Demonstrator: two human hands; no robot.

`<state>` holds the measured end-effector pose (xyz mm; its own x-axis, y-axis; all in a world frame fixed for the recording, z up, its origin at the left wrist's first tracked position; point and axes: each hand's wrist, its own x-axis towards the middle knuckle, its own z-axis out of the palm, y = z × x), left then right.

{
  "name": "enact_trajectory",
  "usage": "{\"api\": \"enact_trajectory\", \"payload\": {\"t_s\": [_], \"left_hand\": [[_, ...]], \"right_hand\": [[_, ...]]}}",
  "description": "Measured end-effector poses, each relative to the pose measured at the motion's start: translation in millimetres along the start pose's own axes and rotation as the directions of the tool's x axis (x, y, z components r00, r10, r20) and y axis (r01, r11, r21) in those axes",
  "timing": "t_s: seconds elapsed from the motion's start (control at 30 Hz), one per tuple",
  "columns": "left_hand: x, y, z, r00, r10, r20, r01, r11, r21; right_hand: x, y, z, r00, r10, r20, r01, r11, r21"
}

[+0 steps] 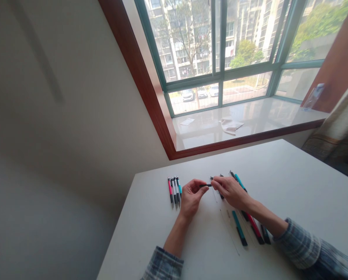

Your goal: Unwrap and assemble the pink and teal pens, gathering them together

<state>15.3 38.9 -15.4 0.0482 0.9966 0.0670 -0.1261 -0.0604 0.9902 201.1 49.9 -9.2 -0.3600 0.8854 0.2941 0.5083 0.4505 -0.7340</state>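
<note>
Between my two hands, above the white table point(150, 229), is a small dark pen part point(205, 185). My left hand point(191, 196) pinches its left end with thumb and fingertips. The fingers of my right hand point(231, 191) are closed at its other end and cover it. Left of my left hand, several pens point(174, 191) with red, white and teal barrels lie side by side. Under and beyond my right forearm are loose pen pieces: a teal barrel point(239, 228), a red barrel point(255, 229) and thin clear refills point(230, 232). Small dark pieces behind my right hand are partly hidden.
A window with a red-brown frame point(244, 138) stands behind the table. On its sill point(258, 114) lie a crumpled cloth point(231, 126) and a white paper point(187, 121), with a clear bottle point(313, 97) at the right. A curtain point(334, 124) hangs at the right edge.
</note>
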Motion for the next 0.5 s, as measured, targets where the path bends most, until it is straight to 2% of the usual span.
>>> {"api": "enact_trajectory", "payload": {"t_s": [0.27, 0.4, 0.5], "left_hand": [[-1.9, 3.8, 1.3, 1.0, -0.022, 0.003, 0.023, 1.0, -0.011], [-2.4, -0.7, 2.5, 0.997, -0.073, -0.011, 0.07, 0.982, -0.173], [-3.1, -0.5, 4.7, 0.996, -0.088, 0.021, 0.09, 0.946, -0.312]], "right_hand": [[-1.4, -0.9, -0.9, 1.0, 0.011, 0.004, -0.011, 0.997, 0.07], [-3.9, -2.9, 2.1, 0.999, 0.033, 0.002, -0.033, 0.987, 0.16], [-6.0, -6.3, 5.3, 0.998, 0.058, 0.036, -0.064, 0.975, 0.21]]}}
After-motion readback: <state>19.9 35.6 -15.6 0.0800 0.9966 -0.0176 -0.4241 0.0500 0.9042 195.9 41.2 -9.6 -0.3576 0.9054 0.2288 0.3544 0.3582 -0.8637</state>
